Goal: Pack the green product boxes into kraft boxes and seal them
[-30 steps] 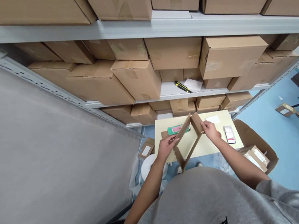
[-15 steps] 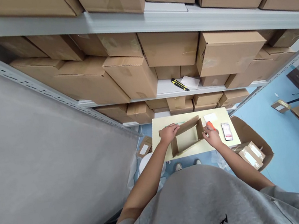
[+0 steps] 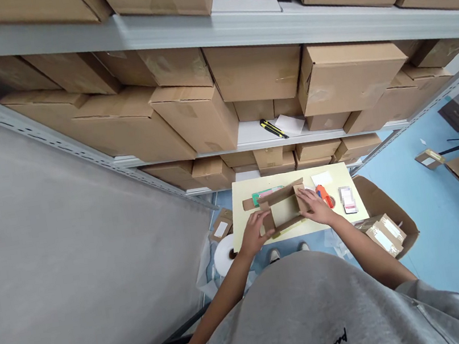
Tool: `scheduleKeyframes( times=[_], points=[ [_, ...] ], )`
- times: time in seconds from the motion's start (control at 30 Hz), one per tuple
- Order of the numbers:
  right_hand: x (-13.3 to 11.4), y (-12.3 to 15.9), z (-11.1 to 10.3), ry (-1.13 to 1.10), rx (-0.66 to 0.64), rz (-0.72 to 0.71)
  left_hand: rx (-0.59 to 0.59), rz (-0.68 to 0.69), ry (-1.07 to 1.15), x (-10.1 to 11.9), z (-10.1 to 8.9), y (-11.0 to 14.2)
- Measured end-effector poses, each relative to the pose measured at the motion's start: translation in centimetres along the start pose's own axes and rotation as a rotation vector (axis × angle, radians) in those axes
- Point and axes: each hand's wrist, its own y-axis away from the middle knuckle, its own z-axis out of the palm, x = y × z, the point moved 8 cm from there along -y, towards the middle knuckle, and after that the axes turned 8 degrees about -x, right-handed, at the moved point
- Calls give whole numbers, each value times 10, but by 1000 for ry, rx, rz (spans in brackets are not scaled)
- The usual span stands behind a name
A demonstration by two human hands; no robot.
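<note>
An open cardboard box (image 3: pixel 283 194) stands on the pale yellow table (image 3: pixel 299 175), its walls raised around a hollow middle. My left hand (image 3: pixel 254 232) grips its left end, fingers over the flap there. At the opposite end my right hand (image 3: pixel 316 206) holds the right flap, with its fingers along the cardboard. Behind the box lies a flat packet (image 3: pixel 262 193) with green and pink on it, partly covered. An orange tape dispenser (image 3: pixel 323 195) sits just right of my right hand, and a phone (image 3: pixel 347 200) lies beyond it.
Shelves packed with cardboard boxes (image 3: pixel 257 70) rise in front of me. A yellow-black utility knife (image 3: pixel 274 129) rests on one shelf. Right of the table, a large open carton (image 3: pixel 375 196) holds taped parcels (image 3: pixel 388 237). A white roll (image 3: pixel 224 256) stands at the left.
My left hand has moved down from the box's back wall to its left end. My right hand has shifted left onto the right flap. The green packet is now more visible.
</note>
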Motion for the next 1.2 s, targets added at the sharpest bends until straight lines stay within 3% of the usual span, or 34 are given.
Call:
scheduleKeyframes(
  times=[0.1,0.23,0.33,0.43,0.63,0.9,1.03,1.1,1.2],
  points=[
    [7,-3,0,-75,-7,16,-75,4,-40,-1,18,14],
    [18,-6,-6,-152,57,43,66,-110,-8,-17,23,11],
    [23,-12,-6,-223,-10,27,183,-146,61,-31,24,4],
    [28,-20,-10,-275,-48,26,214,-170,183,-45,33,-4],
    [45,-29,-24,-289,165,161,364,-272,331,-65,32,-16],
    [51,-29,-21,-280,246,179,187,-202,174,-46,10,-43],
    [59,-25,-5,-312,245,173,128,-189,96,-44,17,-37],
    [64,-25,4,-314,257,159,123,-206,120,-48,25,-31],
    [70,-26,11,-313,339,123,213,-241,202,-57,30,-26]
  ],
)
